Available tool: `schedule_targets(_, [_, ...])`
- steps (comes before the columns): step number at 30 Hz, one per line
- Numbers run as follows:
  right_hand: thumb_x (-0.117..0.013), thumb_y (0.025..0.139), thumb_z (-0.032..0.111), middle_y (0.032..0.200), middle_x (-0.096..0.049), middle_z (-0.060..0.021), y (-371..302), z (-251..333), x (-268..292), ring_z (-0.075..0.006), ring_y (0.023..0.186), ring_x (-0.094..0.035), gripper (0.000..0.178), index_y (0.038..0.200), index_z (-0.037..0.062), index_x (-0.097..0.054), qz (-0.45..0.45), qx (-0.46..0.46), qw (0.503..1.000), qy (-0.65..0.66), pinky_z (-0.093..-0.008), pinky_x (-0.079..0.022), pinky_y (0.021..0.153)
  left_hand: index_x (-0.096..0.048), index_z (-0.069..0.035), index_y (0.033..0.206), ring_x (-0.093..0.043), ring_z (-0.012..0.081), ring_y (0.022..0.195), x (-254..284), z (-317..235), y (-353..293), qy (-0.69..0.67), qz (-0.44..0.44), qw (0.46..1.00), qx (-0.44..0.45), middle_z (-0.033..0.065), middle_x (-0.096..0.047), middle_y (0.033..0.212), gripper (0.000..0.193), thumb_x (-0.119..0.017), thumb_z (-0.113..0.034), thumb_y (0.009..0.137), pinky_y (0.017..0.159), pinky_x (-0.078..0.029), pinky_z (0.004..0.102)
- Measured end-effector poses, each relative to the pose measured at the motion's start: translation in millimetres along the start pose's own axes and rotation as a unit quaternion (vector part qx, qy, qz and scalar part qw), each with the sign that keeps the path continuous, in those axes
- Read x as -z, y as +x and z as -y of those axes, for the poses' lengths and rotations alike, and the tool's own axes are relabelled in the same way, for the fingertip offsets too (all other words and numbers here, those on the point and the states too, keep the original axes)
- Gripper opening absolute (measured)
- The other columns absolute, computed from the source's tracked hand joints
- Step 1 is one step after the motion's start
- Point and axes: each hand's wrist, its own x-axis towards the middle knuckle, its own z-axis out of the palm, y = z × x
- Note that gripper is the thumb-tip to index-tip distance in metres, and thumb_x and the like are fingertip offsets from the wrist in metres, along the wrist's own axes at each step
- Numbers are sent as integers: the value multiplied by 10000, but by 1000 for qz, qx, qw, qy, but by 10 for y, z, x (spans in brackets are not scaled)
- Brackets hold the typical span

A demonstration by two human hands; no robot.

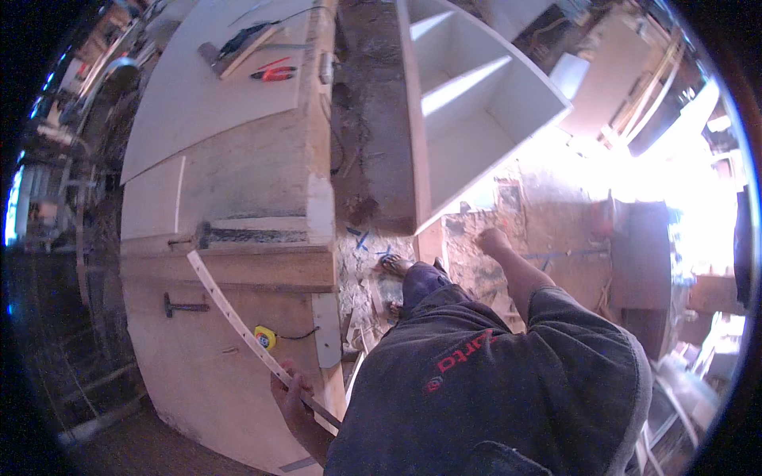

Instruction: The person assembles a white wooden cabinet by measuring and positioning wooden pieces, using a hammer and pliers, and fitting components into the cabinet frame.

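Left grip (295, 390) closed around the near end of the long pale strip (226, 309), which slants over the bench (190, 373) between the dark hammer-like tool (184, 306) and the yellow tape measure (264, 338). Right grip (494, 241) is out right of the bench, fingers curled; can't tell how tightly, or whether it holds anything.

Strip (230, 314) smooth-looking; workbench (238, 178) matt wood; shirt (516, 397) matt cloth.
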Motion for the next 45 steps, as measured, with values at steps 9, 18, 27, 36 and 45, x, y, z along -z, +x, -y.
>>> schedule_targets(9, [-587, 962, 292, 953, -741, -63, -2329, -707, -1433, -208, 781, -741, 253, 1079, 94, -693, 277, -289, 888, 226, -350, -599, 559, -587, -30, 1198, -583, 112, 672, -504, 217, 382, 185, 87, 978, 33, 19, -597, 864, 360, -709, -104, 867, 558, -501, 261])
schedule_targets(18, [-667, 867, 360, 836, -733, -105, -2194, -790, -1124, -231, 698, -721, 317, 1013, 84, -724, 113, -223, 919, 306, -366, -580, 631, -561, -5, 1052, -617, 141, 805, -1768, 507, 276, 252, 221, 938, -82, 67, -639, 895, 284, -741, -112, 860, 716, -505, 299])
schedule_targets(27, [-763, 816, 370, 1054, -730, -178, -1679, -1075, 626, -273, 962, -712, 467, 1159, 58, -711, -45, -38, 879, 473, -390, -545, 879, -573, 10, 1069, -695, 276, 891, -3454, 858, 96, 410, 308, 848, -131, 182, -694, 936, 394, -797, -177, 804, 770, -524, 383])
schedule_targets(36, [-785, 850, 256, 1088, -702, -125, -1478, -1998, 1912, -225, 1027, -670, 419, 1185, 33, -668, -152, 176, 768, 596, -370, -536, 885, -593, -43, 1124, -652, 371, 973, -5927, 1308, 1, 546, 459, 655, -250, 170, -648, 987, 505, -813, -314, 758, 815, -513, 457])
schedule_targets(45, [-729, 893, 86, 1064, -696, -73, -1649, -3671, 2373, -144, 969, -631, 271, 1147, -1, -689, -270, -82, 672, 685, -293, -503, 854, -566, -78, 1287, -595, 305, 1145, -7713, 1274, 341, 506, 524, 604, -322, 146, -589, 1219, 654, -822, -326, 738, 958, -503, 408])
